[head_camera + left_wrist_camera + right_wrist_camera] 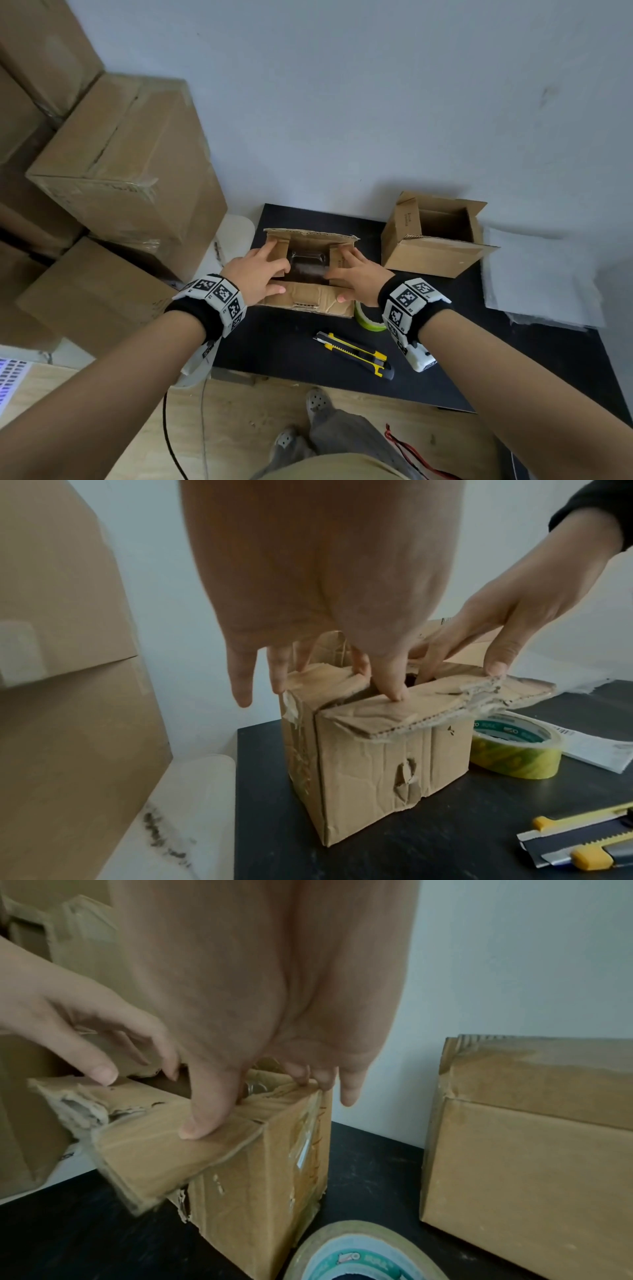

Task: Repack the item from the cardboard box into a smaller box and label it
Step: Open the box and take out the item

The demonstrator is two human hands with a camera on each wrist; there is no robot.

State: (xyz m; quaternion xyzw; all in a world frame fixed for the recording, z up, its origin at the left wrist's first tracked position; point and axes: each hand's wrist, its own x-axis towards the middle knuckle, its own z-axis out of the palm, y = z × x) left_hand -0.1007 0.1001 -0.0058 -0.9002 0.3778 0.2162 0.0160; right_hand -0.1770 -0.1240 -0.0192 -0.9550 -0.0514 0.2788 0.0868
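A worn cardboard box [308,298] stands on the black mat [274,353] with its top flaps spread. My left hand [260,274] lies with straight fingers on the left flap and its thumb on the near flap. My right hand [356,277] does the same on the right flap. A dark, glossy item [307,265] shows inside, between the hands. In the left wrist view the box [369,772] is dented and torn, and both thumbs press its near flap. A second box [435,240] stands open and empty at the right, seen as [534,1137] from the right wrist.
A roll of tape [368,317] sits by the box's right corner, under my right wrist. A yellow and black utility knife [356,354] lies nearer me on the mat. Large cartons [130,164] are stacked at the left. White sheeting [541,277] lies at the right.
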